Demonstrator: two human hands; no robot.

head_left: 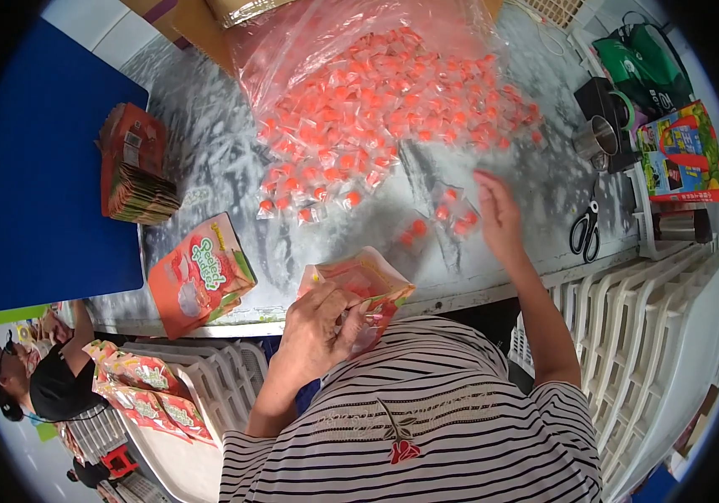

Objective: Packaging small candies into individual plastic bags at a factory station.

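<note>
Striped shirt fabric (426, 427) fills the six o'clock edge, nearest the lens. Just above it the left hand (319, 329) has its grip closed around an orange pouch (365, 289), thumb and fingers wrapped on the lower half, the pouch mouth gaping open toward twelve o'clock at the near rim of the grey surface (209, 142). At two o'clock from that pouch the right hand (498, 214) lies over the surface, fingers loosely spread and curled down, grip open; its fingertips are touching or just above a few small clear packets with orange sweets (453, 211), and I cannot tell whether any is pinched. More of these loose sweets lie between the two hands. At twelve o'clock a big heap of wrapped orange sweets (376, 109) spills from a clear plastic bag (292, 42). At nine o'clock from the held pouch a flat printed pouch (200, 272) lies on the surface; farther out at ten o'clock stands a stack of pouches (133, 168). At three o'clock black scissors (584, 230) rest near a metal cup (596, 138). White crates (653, 310) stand at four o'clock.
</note>
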